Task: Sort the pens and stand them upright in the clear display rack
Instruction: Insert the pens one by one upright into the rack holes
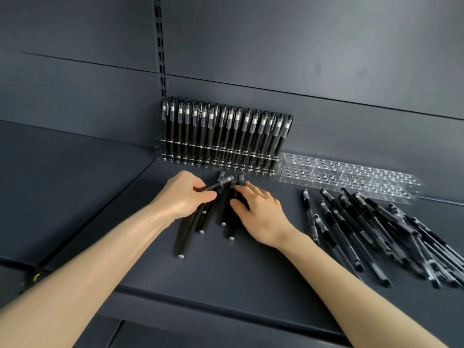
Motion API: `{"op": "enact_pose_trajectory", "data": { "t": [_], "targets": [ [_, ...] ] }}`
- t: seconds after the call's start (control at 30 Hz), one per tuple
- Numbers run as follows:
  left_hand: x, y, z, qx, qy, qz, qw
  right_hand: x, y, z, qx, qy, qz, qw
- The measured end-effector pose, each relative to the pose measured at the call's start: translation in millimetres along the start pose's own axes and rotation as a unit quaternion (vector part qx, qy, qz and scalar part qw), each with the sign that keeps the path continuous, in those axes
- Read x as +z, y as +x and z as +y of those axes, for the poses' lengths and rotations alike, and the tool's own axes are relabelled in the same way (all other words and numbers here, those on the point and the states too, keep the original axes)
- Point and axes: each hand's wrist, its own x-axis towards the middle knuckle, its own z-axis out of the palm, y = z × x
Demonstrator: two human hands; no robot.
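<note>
A clear display rack (158,144) stands against the back wall, filled with several upright black pens (226,136). In front of it lies a small group of matte black pens (203,222) on the shelf. My left hand (183,194) pinches one black pen (221,183), lifted at an angle over that group. My right hand (261,209) rests on the same group with thumb and fingers around a few pens. A larger heap of black pens with clear barrels (376,229) lies to the right.
An empty clear rack (351,177) with rows of holes lies flat on the dark grey shelf (251,272), right of the filled rack. A slotted upright (160,46) runs up the back wall. The shelf's front edge is near my forearms.
</note>
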Motion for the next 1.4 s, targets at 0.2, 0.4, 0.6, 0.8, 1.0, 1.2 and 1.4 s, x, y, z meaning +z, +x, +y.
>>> {"op": "enact_pose_trajectory", "data": {
  "t": [0.2,0.4,0.6,0.8,1.0,1.2,1.4],
  "targets": [
    [-3,-5,0,0.042,-0.159,-0.012,0.986,-13,2,-10,-0.028,0.130,0.080,0.988],
    [-20,13,6,0.130,-0.328,-0.101,0.930,-35,29,-42,-0.054,0.369,0.104,0.922],
    [-41,50,-3,0.188,-0.305,-0.134,0.924,-44,63,-57,-0.050,0.391,0.140,0.908],
    [-51,75,-10,0.175,-0.265,-0.165,0.934,-47,89,-58,0.005,0.493,0.237,0.837],
    [-35,82,-14,0.166,-0.278,-0.123,0.938,-42,97,-63,-0.035,0.475,0.255,0.842],
    [-35,84,-34,0.234,-0.181,0.064,0.953,-60,111,-57,-0.045,0.359,0.383,0.850],
    [-30,81,-32,0.228,-0.227,0.079,0.944,-55,122,-56,-0.081,0.268,0.424,0.861]
  ]
}}
